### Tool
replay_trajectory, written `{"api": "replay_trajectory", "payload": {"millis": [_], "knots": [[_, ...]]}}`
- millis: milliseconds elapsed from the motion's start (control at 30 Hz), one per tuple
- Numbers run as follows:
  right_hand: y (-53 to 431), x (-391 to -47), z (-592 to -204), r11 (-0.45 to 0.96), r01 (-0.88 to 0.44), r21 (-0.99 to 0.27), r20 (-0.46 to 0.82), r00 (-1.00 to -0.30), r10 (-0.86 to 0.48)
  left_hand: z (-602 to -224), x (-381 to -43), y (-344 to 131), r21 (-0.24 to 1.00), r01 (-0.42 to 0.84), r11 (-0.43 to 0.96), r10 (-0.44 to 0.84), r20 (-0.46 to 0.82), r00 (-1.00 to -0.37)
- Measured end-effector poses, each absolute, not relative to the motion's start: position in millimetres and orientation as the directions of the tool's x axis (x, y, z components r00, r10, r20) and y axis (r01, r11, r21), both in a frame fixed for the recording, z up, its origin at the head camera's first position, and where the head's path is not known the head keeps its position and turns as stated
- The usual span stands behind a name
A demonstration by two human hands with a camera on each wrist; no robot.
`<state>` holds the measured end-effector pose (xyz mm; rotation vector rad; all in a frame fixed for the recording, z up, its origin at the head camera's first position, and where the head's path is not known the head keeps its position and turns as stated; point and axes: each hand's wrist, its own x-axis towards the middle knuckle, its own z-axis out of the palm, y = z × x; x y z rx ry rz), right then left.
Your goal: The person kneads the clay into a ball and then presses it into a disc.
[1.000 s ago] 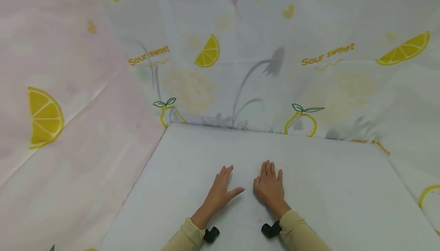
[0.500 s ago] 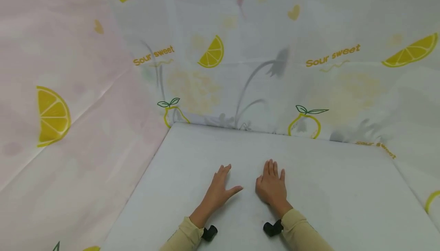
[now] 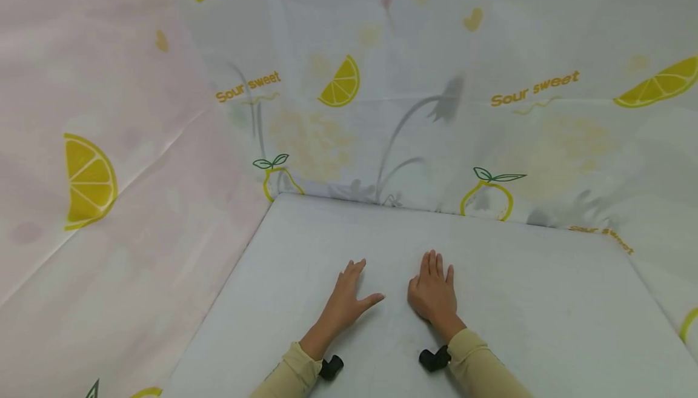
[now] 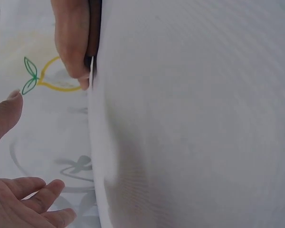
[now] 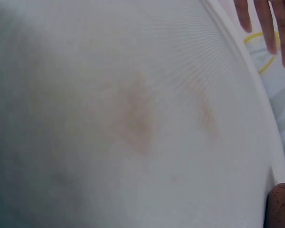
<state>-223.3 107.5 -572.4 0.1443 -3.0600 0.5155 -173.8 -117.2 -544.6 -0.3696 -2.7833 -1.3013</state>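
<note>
My left hand (image 3: 343, 301) is held over the white table (image 3: 534, 301), its thumb stretched out to the right and its fingers extended forward. Nothing is in its grasp; the left wrist view shows the spread thumb and fingers of this left hand (image 4: 23, 202). A short gap to the right, my right hand (image 3: 434, 294) rests palm down on the tabletop with its fingers pointing forward. No held object shows at it. Only a small part of the right hand (image 5: 279, 206) enters the right wrist view, with left-hand fingers (image 5: 263, 21) at the upper right.
A cloth backdrop (image 3: 414, 137) printed with lemons and "Sour sweet" rises behind the table and along its left and right sides. A black device (image 3: 330, 368) sits at the left wrist, and another black device (image 3: 434, 359) at the right wrist.
The backdrop and table have shifted slightly to the right in the head view. Both hands keep nearly the same pose and place on the table.
</note>
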Motion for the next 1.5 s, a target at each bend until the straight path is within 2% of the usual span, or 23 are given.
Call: {"api": "replay_trajectory", "payload": {"millis": [833,1500], "knots": [[109,-234,-574,0.93,-0.113,-0.35,0.021,-0.993,-0.113,-542,-174,-133,0.772,0.158,0.616,0.148,0.084,-0.985],[109,-235,-569,0.92,-0.108,-0.377,0.015,-0.994,-0.11,-541,-172,-149,0.758,0.166,0.631,0.134,0.104,-0.986]]}}
